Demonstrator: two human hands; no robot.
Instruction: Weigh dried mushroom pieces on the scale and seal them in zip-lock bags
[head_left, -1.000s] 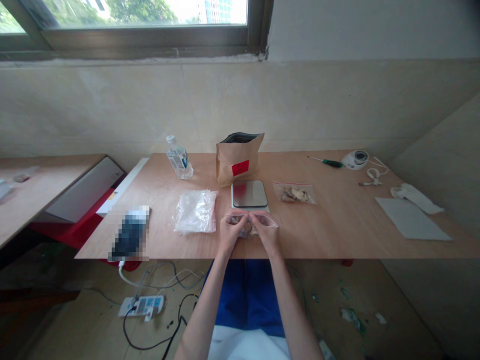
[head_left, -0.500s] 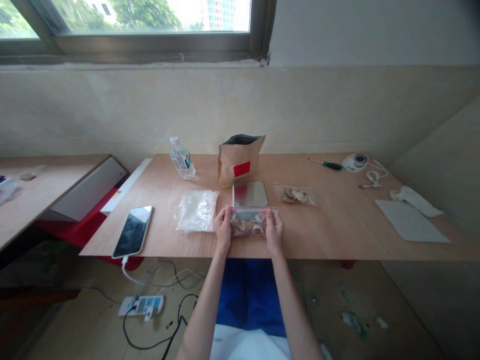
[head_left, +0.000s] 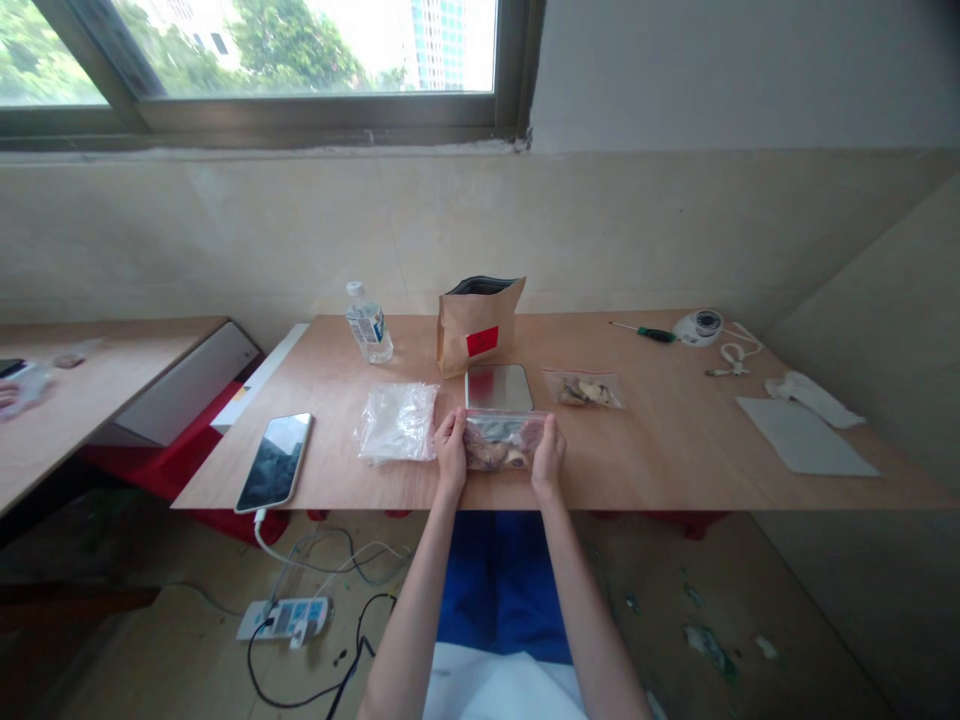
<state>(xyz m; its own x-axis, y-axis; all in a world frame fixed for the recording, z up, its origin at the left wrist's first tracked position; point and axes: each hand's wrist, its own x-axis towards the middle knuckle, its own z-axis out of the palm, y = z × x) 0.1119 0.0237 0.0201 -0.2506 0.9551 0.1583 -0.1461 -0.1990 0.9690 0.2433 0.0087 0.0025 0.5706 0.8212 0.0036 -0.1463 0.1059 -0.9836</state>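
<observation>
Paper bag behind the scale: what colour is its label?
Red label, best seen in the head view.

The head-worn camera looks forward and down from above the left hand [head_left: 450, 450] and right hand [head_left: 549, 455] (both close, near the frame's lower middle), across the plywood tabletop [head_left: 675, 440] toward the plaster wall [head_left: 300, 240] and window [head_left: 300, 50].

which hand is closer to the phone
Left. The left hand holds one end of the zip bag, with a clear plastic packet between it and the phone; the right hand holds the bag's other end, farther away.
</observation>
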